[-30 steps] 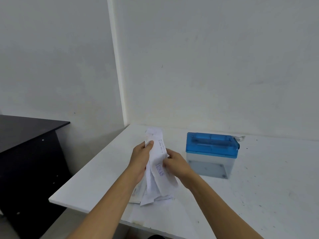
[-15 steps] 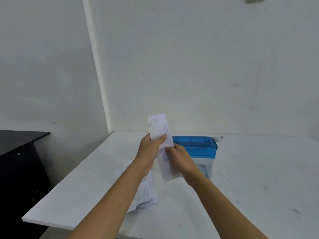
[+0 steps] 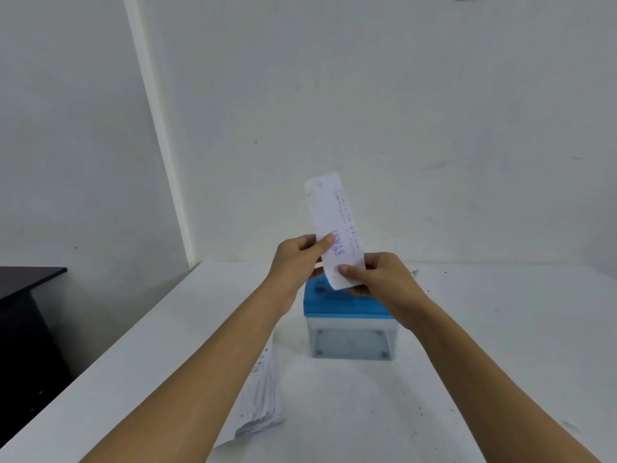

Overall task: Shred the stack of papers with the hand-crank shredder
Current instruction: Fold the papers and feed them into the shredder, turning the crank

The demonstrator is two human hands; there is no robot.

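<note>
Thin white paper slip, narrow and printed, is pinched by both hands above the blue-lidded translucent shredder.

- Plain office corner: a blue shredder on a white bench.
- Left of the shredder, a stack of printed papers; farther left, a black desk.
- Behind it, bare white walls.
</note>
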